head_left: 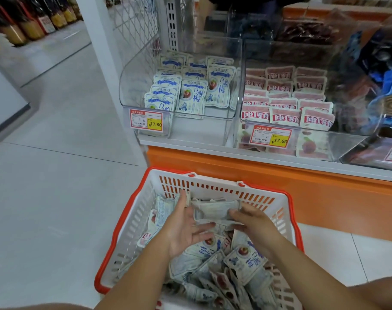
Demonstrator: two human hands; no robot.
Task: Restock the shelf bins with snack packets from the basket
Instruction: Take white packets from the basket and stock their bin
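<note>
A white basket with an orange rim (pixel 132 222) stands on the floor below the shelf, holding several white-and-blue snack packets (pixel 246 262). Both my hands are inside it around a small stack of packets (pixel 215 212). My left hand (pixel 186 229) has its fingers spread along the stack's left side, thumb under it. My right hand (pixel 255 224) grips the stack's right end. Above, a clear shelf bin (pixel 132 86) holds rows of the same white-and-blue packets (pixel 190 90).
To the right, a second clear bin (pixel 347 144) is filled with red-and-white packets (pixel 284 101). Price tags hang on both bin fronts. The shelf has an orange base (pixel 302 186). Grey tiled floor spreads to the left, with bottles (pixel 34 21) on a far shelf.
</note>
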